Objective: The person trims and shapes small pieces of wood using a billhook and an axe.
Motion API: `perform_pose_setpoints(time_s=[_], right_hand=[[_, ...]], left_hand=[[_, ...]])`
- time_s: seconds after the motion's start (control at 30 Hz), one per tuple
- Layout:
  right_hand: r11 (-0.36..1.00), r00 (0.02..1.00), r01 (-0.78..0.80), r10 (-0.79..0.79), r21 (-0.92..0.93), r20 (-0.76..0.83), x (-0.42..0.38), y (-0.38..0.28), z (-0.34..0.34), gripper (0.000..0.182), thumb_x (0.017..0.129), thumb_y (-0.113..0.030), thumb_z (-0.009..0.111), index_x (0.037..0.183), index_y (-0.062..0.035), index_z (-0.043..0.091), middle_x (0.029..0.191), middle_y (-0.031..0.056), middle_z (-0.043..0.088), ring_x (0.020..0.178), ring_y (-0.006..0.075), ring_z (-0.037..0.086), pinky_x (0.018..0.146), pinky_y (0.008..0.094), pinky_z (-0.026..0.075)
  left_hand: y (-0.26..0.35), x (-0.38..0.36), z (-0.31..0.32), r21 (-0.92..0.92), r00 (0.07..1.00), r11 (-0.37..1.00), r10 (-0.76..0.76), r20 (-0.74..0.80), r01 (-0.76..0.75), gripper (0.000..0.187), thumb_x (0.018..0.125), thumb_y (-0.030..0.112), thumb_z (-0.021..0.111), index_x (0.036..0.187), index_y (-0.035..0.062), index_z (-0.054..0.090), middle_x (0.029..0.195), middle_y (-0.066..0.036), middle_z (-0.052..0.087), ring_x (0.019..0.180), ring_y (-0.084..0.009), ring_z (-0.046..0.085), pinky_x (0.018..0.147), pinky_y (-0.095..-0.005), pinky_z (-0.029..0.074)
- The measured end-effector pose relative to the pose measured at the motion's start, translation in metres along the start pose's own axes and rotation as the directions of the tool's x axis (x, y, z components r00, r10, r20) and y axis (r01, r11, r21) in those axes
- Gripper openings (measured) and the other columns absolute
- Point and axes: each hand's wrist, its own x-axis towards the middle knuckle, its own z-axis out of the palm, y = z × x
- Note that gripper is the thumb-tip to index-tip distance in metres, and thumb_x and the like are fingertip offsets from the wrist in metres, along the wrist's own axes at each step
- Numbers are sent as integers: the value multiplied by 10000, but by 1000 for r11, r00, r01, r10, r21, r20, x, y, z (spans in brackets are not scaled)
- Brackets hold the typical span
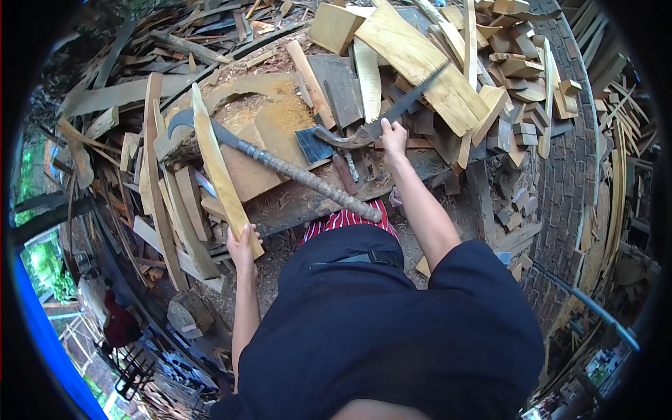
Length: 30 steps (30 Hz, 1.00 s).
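My left hand (243,246) is closed around the lower end of a long, narrow wooden plank (215,164), which leans away across the work surface. In my right hand (394,137) is a handsaw (416,93), gripped where its dark toothed blade meets the curved wooden handle; the blade points up and to the right. Between my hands lies a hooked billhook (290,170) with a long wrapped handle, its curved blade passing behind the plank. A dark, flat square piece (313,145) rests beside the saw's handle. Sawdust (280,105) covers part of the bench.
Thick wooden boards (423,66) and cut blocks (518,70) pile up at the back right. Several long planks (164,189) stand to my left. A log piece (190,314) sits on the ground. A brick-patterned surface (567,189) runs along the right.
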Motion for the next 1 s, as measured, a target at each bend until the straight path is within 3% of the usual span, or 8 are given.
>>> perform_pose_setpoints(time_s=[0.1, 0.27, 0.4, 0.47, 0.53, 0.67, 0.87, 1.0], right_hand=[[834, 850, 465, -514, -296, -114, -37, -77, 16, 280, 967, -249, 531, 954, 24, 592, 907, 247, 648, 855, 433, 630, 781, 486, 484], [783, 850, 515, -414, -348, 326, -20, -114, 41, 340, 953, -307, 521, 993, 21, 601, 1021, 295, 639, 955, 460, 624, 856, 499, 484], [953, 876, 258, -300, 159, 378, -1, -104, 56, 389, 929, -335, 638, 1113, 6, 625, 983, 150, 689, 899, 256, 673, 801, 387, 520], [659, 970, -201, 30, 724, 242, -20, -121, 40, 476, 895, -378, 728, 1094, 29, 580, 960, 69, 613, 932, 189, 611, 841, 345, 512], [544, 973, -113, 229, 832, -18, -11, -104, 15, 684, 736, -531, 830, 1093, -12, 563, 991, 70, 512, 847, 186, 503, 871, 393, 475], [583, 819, 117, 402, 804, -410, -26, -114, -53, 976, 705, -635, 792, 1419, -125, 364, 1387, 100, 382, 1206, 292, 399, 1047, 489, 361], [505, 993, 99, 3, 857, -117, 21, -124, -160, 429, 1005, -240, 535, 1368, -45, 419, 1295, 179, 558, 1119, 376, 618, 829, 524, 617], [323, 987, 92, 94, 942, -129, 48, -122, -195, 408, 1000, -280, 547, 1302, -11, 496, 1227, 171, 625, 1072, 342, 654, 862, 511, 610]], left_hand=[[2, 4, -3, 23, 1000, 1000, 3, 11, -4, 233, 992, 160, 561, 1188, 44, 516, 918, -52, 629, 716, -112, 599, 604, -259, 538], [3, 6, -3, 30, 1000, 1000, -1, 4, 1, 241, 993, 155, 557, 1205, 50, 508, 924, -56, 633, 711, -111, 597, 595, -264, 541], [3, 10, -2, 22, 1000, 1000, -5, 4, 5, 240, 995, 155, 554, 1205, 49, 503, 929, -61, 634, 711, -112, 600, 582, -264, 540], [4, 10, -1, 22, 1000, 1000, -4, 5, 4, 241, 994, 156, 554, 1204, 48, 505, 937, -63, 634, 710, -113, 600, 582, -265, 540], [5, 9, 1, 11, 1000, 1000, 6, 2, -6, 240, 995, 158, 555, 1202, 48, 506, 938, -62, 634, 711, -113, 601, 584, -264, 540], [3, 8, 4, 13, 1000, 1000, -3, -15, 3, 241, 996, 161, 557, 1201, 48, 504, 939, -61, 633, 712, -115, 602, 589, -265, 542], [-3, 16, 1, -5, 1000, 1000, -7, 14, 8, 240, 998, 159, 553, 1206, 54, 498, 934, -58, 632, 717, -116, 606, 592, -266, 546], [8, 13, -1, 28, 1000, 1000, 4, 10, -4, 242, 996, 158, 553, 1208, 53, 497, 935, -61, 635, 716, -116, 607, 589, -265, 545]])
